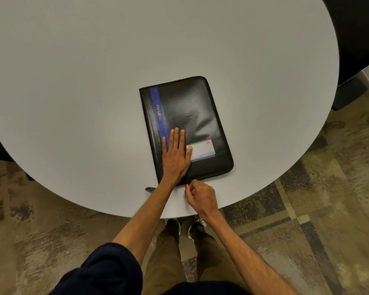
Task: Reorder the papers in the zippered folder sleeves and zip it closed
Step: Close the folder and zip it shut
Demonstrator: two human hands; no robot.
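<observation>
A black zippered folder point(192, 116) lies closed on the round grey table point(94, 81), near its front edge. It has a blue stripe with yellow letters along its left side and a clear card pocket point(202, 150) low on the cover. My left hand point(176, 155) rests flat on the cover's lower left, fingers spread. My right hand point(200, 198) is at the folder's near edge with thumb and fingers pinched together; the zipper pull itself is too small to make out. No papers show.
A small dark object point(150, 189) lies on the table beside my left wrist. Patterned carpet point(307, 220) surrounds the table. Dark furniture point(358, 39) stands at the far right. My legs and shoes are under the table's front edge.
</observation>
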